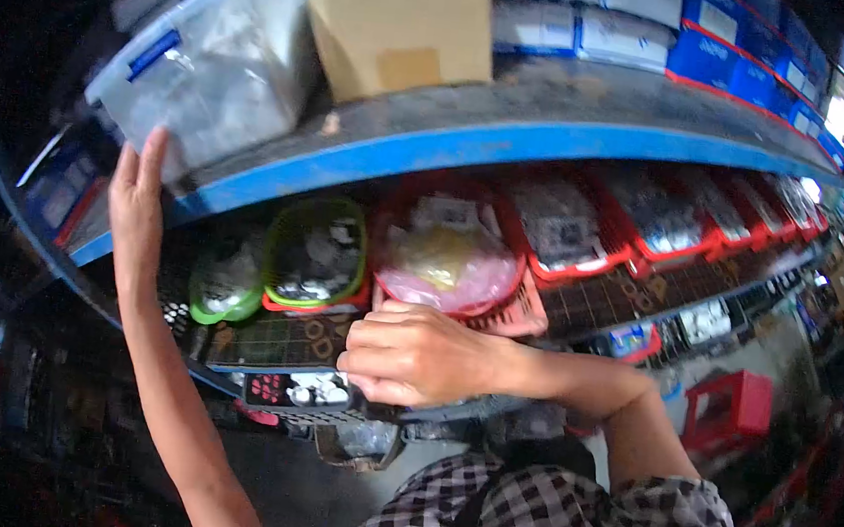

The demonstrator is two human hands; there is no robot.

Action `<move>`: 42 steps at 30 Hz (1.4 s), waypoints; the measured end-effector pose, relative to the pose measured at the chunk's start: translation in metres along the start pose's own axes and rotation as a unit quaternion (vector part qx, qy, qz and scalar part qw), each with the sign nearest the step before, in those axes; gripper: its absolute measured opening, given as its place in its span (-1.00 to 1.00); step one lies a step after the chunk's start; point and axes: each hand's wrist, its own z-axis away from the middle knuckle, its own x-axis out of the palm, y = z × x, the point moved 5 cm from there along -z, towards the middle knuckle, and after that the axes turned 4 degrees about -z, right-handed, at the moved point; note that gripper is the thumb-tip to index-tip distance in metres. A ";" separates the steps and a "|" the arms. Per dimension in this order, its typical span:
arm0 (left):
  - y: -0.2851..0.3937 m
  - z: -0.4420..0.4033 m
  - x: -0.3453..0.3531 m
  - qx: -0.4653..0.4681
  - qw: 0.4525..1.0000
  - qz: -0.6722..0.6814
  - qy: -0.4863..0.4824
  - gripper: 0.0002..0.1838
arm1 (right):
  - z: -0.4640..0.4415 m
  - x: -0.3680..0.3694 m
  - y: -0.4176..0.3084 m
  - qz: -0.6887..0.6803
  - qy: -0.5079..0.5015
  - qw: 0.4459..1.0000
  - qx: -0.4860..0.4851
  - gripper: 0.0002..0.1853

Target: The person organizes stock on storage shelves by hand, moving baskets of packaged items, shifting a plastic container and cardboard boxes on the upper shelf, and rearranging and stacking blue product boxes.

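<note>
My left hand (140, 219) is raised at the left, its fingers stretched upward against the front lower corner of a translucent plastic bin (228, 66) on the upper shelf. The bin has a blue label and holds clear bags. In front of the lower shelf, my right hand (424, 356) is closed with the fingers curled in; whatever they hold, if anything, is hidden. Just beyond it sits a red basket (504, 306) with a bag of pink and yellowish contents. Left of that stand a lime-green basket (276, 299) and a smaller green basket (199, 309).
A cardboard box (398, 21) stands beside the bin on the blue-edged upper shelf (431, 159). Blue boxes (706, 58) are stacked farther right. More red baskets (679, 251) line the lower shelf. A red stool (746, 407) is on the floor at right.
</note>
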 end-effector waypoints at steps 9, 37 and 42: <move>-0.067 -0.033 0.008 0.244 0.909 -0.337 -0.021 -0.54 | 0.132 0.098 0.025 -0.086 -0.169 0.929 0.318 -0.80; 0.059 0.265 0.162 0.018 0.991 -0.120 0.063 -0.68 | 0.411 -0.169 -0.035 0.162 0.087 0.847 0.498 -0.89; 0.170 0.321 0.373 -0.064 0.985 0.055 -0.149 -0.69 | 0.496 -0.209 -0.103 0.121 0.034 0.813 0.569 -0.83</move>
